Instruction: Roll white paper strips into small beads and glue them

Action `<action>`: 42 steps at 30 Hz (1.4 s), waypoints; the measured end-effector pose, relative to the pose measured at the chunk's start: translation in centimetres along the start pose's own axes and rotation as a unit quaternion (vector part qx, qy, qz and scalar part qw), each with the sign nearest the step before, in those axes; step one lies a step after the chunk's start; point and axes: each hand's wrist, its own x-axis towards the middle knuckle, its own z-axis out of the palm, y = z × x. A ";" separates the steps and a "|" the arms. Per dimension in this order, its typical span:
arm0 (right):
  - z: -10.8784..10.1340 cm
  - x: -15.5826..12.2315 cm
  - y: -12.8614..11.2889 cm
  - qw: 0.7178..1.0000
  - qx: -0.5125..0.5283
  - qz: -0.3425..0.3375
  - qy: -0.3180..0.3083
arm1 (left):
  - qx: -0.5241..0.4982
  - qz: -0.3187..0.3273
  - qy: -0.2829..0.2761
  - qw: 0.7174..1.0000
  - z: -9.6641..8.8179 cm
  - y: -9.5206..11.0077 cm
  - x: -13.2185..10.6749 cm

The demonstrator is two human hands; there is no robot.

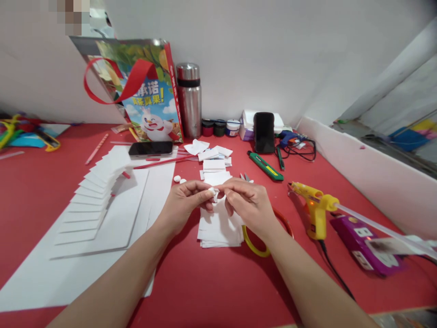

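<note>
Between my hands, above the middle of the table, is a small crumpled piece of white paper (214, 193). My left hand (187, 200) pinches it between thumb and fingers. From the other side, my right hand (246, 200) has its fingers closed at the piece's right edge. Under both hands lies a stack of white paper sheets (218, 230). Two small white balls (177, 179) rest just beyond my left fingers. Beneath my right hand are scissors (256, 248) with a red and yellow handle, partly covered by the hand and wrist.
On the left, a fanned white stepped model (85, 212) stands on white board. A yellow glue gun (317, 214) and purple power strip (367, 246) sit right. Behind are a green cutter (265, 166), phone (150, 148), steel flask (190, 102), paint jars (220, 128) and gift bag (150, 100).
</note>
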 end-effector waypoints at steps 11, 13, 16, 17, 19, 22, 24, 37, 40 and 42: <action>0.3 -0.1 -0.1 0.999 -0.034 -0.034 0.001 | 0.020 0.011 0.023 0.999 0.3 0.2 -0.1; 0.3 -0.1 -0.2 0.999 -0.035 -0.034 0.002 | 0.022 0.013 0.025 0.999 0.3 0.3 -0.2; 0.4 -0.2 -0.1 0.999 -0.037 -0.038 0.006 | 0.019 0.015 0.025 0.999 0.4 0.3 -0.1; 0.5 -0.3 -0.1 0.998 -0.041 -0.042 0.007 | 0.016 0.015 0.026 0.999 0.4 0.3 -0.1; 0.5 -0.4 -0.1 0.997 -0.051 -0.050 0.006 | 0.008 0.012 0.029 0.999 0.4 0.2 -0.1; 0.6 -0.5 -0.1 0.996 -0.065 -0.062 0.002 | -0.007 0.004 0.033 0.999 0.4 0.0 0.0; 0.6 -0.5 -0.2 0.995 -0.074 -0.069 0.005 | -0.015 0.000 0.035 0.999 0.4 0.0 0.0; 0.9 -0.7 -0.2 0.985 -0.140 -0.096 0.000 | -0.027 -0.003 0.041 0.999 0.3 0.0 -0.1; 1.0 -0.8 -0.1 0.981 -0.162 -0.110 0.002 | -0.022 -0.001 0.044 0.999 0.3 0.0 -0.1; 1.1 -0.9 0.0 0.975 -0.184 -0.124 0.000 | -0.017 -0.001 0.044 0.999 0.3 0.0 -0.1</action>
